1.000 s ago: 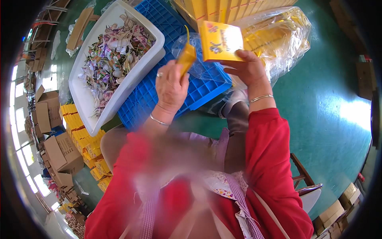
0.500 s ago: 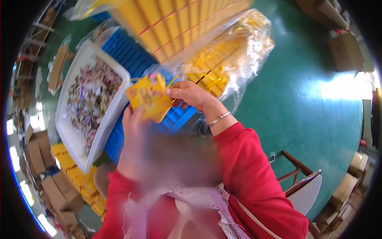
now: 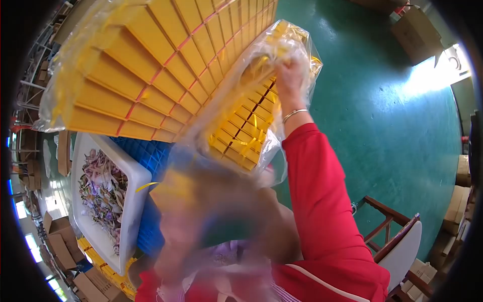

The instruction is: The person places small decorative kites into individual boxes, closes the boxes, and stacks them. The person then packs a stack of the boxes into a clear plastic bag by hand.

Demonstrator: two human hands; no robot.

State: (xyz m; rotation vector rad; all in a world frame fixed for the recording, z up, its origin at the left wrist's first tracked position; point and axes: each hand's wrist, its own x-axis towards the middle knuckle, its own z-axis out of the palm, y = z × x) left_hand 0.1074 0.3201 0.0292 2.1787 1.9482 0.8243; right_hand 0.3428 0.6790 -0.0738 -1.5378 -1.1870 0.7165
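Note:
My right hand (image 3: 293, 78) reaches to the far end of a clear plastic bag (image 3: 309, 48) filled with small yellow gift bags (image 3: 236, 126) packed in rows with yellow ribbons. Its fingers are smeared against the plastic and ribbon there, so their grip cannot be made out. Low on the left, my left hand (image 3: 173, 221) is blurred near my body, beside a smeared yellow gift bag (image 3: 176, 186) that it appears to hold. A yellow ribbon (image 3: 147, 186) sticks out from it toward the white tub.
A tall stack of yellow gift bags (image 3: 136, 65) in plastic fills the upper left. Below it stand a white tub (image 3: 138, 176) of small pink and purple pieces and blue crates (image 3: 151, 221). A chair (image 3: 400, 246) is at right; cardboard boxes (image 3: 417, 32) lie on the green floor.
My right hand has left the yellow gift bag and moved up and away to the plastic bag. My left hand has come lower, closer to my body. The view has shifted.

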